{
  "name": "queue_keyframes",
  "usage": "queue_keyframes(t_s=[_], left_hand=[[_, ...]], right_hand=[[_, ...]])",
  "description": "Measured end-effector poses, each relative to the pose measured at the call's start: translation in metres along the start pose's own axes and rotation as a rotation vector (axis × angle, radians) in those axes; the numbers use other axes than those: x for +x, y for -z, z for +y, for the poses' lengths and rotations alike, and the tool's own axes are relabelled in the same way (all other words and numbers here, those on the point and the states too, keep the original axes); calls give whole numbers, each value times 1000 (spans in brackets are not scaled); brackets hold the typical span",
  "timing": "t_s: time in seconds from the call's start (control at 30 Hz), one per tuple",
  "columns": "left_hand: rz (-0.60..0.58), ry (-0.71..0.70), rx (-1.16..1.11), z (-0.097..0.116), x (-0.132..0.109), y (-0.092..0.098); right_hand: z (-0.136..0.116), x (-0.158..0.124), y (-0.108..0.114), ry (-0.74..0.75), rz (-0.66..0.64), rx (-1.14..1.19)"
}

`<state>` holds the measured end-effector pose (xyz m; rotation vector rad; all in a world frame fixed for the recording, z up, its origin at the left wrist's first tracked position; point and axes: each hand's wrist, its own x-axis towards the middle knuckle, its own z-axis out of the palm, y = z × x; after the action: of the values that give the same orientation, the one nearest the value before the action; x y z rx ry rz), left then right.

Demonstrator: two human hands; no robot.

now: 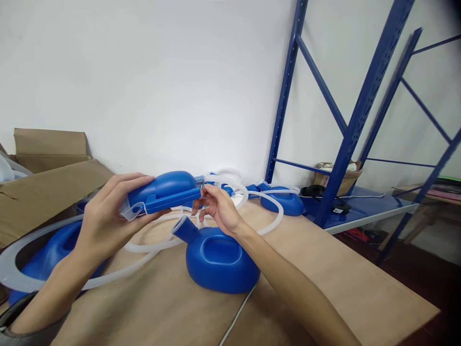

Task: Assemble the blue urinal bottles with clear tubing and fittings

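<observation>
My left hand (104,214) is wrapped round a blue plastic urinal head (163,188) and holds it up above the table. The head is rounded, with a flat bar along its lower side and a clear piece at its near end. From its far end a translucent hose (242,185) leads off. There my right hand (221,204) has thumb and finger closed on a small metal clip (202,186), whose exact shape is hard to make out. Just below stands a blue urinal bottle (223,276), its angled neck pointing up and left.
More blue bottles (283,202) and looped hoses lie behind and at the left, where one hose passes by my left forearm. An open cardboard box (54,192) stands at the left. Blue metal shelving (345,144) rises beyond the brown table's (345,278) right edge. A white cord (237,315) runs forward.
</observation>
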<state>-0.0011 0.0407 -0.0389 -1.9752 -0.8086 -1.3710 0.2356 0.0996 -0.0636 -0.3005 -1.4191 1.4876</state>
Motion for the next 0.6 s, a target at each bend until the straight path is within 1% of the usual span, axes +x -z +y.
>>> queue_keyframes(t_s=[0.13, 0.2, 0.47, 0.6], left_hand=[[-19, -23, 4, -2, -1, -1], [-27, -36, -2, -2, -2, -1], [-28, -35, -3, -2, -3, -4], [-62, -41, -12, -4, -2, -1]], right_hand=[[1, -2, -9, 3, 108, 44], [2, -2, -11, 11, 131, 56], [3, 1, -8, 33, 113, 39], [9, 3, -4, 26, 121, 44]])
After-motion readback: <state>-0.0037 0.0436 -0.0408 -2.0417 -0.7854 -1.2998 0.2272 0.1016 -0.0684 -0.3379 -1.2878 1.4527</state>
